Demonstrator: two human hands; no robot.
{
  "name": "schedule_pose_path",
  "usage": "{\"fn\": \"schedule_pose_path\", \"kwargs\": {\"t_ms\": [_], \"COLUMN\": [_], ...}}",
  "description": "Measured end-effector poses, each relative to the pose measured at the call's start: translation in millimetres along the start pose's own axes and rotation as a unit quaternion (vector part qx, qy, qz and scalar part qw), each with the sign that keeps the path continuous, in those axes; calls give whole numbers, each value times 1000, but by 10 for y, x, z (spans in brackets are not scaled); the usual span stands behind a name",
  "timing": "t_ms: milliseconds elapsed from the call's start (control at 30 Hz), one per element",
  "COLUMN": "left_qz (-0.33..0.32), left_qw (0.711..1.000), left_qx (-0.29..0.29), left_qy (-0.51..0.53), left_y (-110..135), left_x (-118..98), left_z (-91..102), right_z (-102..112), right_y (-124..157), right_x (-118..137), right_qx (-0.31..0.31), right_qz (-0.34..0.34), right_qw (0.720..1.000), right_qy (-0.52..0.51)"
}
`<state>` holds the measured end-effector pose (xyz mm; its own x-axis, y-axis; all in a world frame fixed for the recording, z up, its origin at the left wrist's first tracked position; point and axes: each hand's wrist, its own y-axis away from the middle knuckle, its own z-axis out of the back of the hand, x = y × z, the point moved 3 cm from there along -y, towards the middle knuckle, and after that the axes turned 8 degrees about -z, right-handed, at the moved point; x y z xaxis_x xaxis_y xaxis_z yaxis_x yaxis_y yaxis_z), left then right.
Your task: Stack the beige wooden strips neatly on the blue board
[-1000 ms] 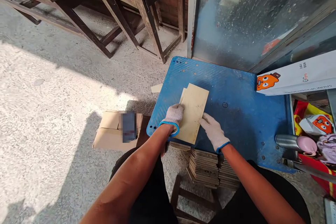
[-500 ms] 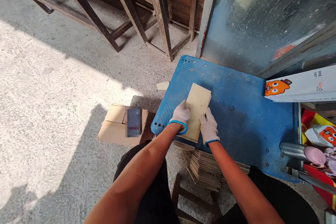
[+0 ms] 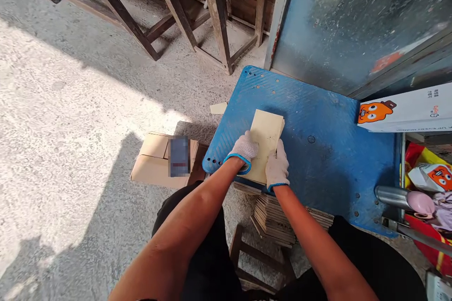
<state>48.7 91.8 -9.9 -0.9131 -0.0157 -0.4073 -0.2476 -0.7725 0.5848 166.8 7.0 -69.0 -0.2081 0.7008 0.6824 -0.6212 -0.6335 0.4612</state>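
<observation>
Pale thin wooden sheets (image 3: 265,134) stand as a small stack on a blue perforated board (image 3: 318,150). My left hand (image 3: 243,150), in a white glove with a blue cuff, grips the stack's left edge. My right hand (image 3: 278,168), gloved the same, clasps its right edge near the front. Both hands' fingers are closed round the sheets, squeezing them together. Below the board's front edge lies a pile of darker thin wooden pieces (image 3: 278,218).
A cardboard box (image 3: 155,162) lies on the concrete floor at the left. Wooden trestle legs (image 3: 212,14) stand behind. A blue metal panel (image 3: 353,23) rises at the back right. A white carton with an orange cartoon (image 3: 406,110) and a metal tube (image 3: 391,195) sit at the right.
My hands drew together, closing the fanned sheets into one aligned stack. The right hand slid left onto the stack's edge. The view shifted slightly downward.
</observation>
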Motion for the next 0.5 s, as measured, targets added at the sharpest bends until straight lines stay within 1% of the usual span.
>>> {"fn": "schedule_pose_path", "kwargs": {"t_ms": [133, 267, 333, 433, 500], "left_qz": [-6, -37, -43, -44, -48], "left_qw": [999, 997, 996, 997, 996], "left_qx": [-11, -7, -2, -1, -11], "left_qy": [37, 67, 72, 71, 73], "left_y": [-28, -52, -54, -40, -24], "left_x": [-3, 23, 28, 12, -5], "left_z": [-16, -38, -39, -28, -19], "right_z": [-98, -119, -75, 62, 203], "right_y": [-12, -31, -29, 25, 102], "right_x": [-86, -71, -25, 8, -76], "right_qx": [-8, 0, 14, 44, 25], "right_qz": [-11, -43, -51, -27, -28], "right_qw": [1000, 999, 998, 998, 998], "right_qy": [-15, -19, -27, -40, -54]}}
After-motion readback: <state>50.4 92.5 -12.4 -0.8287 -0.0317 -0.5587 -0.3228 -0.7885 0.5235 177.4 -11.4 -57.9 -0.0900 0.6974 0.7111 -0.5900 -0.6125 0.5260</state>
